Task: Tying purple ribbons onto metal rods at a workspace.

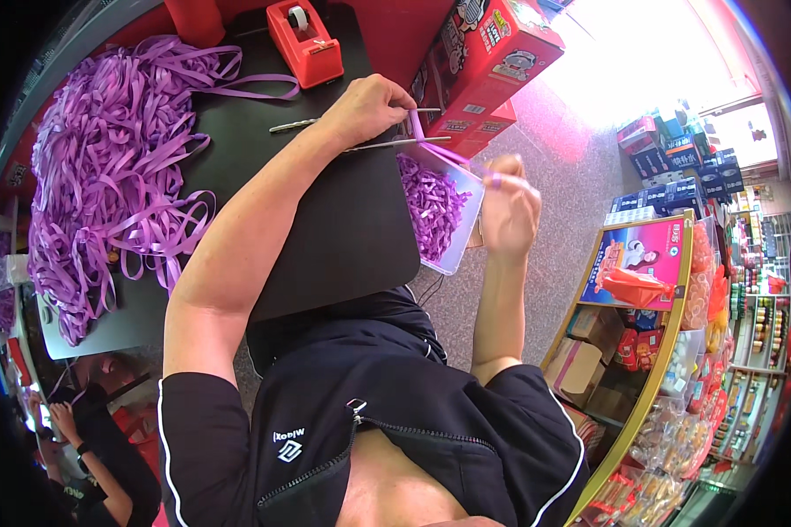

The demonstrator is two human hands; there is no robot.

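Observation:
Two thin metal rods (426, 139) jut past the right edge of the dark table, with a purple ribbon (416, 126) running around them. At the rods, my left hand (369, 110) is closed, fingertips pinching the ribbon. My right hand (510, 211), a little blurred, is raised to the right of the rods; its curled fingers hold the ribbon's other stretch, pulled out toward me. Below the rods hangs or stands a white plastic bin (472, 220) with many short purple ribbon pieces (431, 206) in it. A large tangled heap of purple ribbon (114, 167) covers the table's left side.
A red tape dispenser (312, 53) sits at the table's (343, 237) far edge. Red printed cartons (483, 66) stand beyond the bin. Shelves and a display case (637, 263) with packaged goods line the right. Another person's arm (97, 465) shows at lower left.

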